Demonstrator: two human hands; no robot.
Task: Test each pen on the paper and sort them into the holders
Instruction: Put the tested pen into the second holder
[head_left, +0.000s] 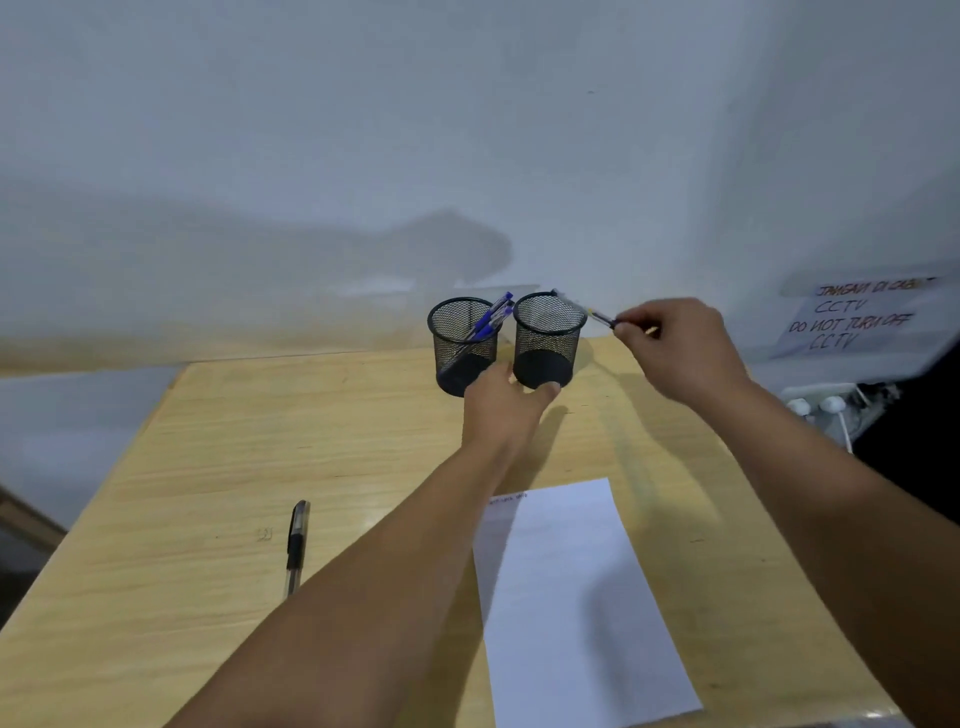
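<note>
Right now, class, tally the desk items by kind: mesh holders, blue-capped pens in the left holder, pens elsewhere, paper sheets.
Mesh holders: 2
Blue-capped pens: about 3, they overlap
Pen on desk: 1
Pen in right hand: 1
Paper sheets: 1
Total: about 8

Two mesh holders stand side by side at the far edge of the table (208, 441), centre of the frame: the left holder (462, 345) has pens (491, 318) leaning in it, and the left hand (506, 402) touches the base of the right holder (548, 340). Just right of that holder, the right hand (675, 348) pinches a pen (602, 317) pointing at its rim. Nearer, a sheet of paper (576, 597) lies at lower right, a lone pen (297, 545) well apart at lower left.
</note>
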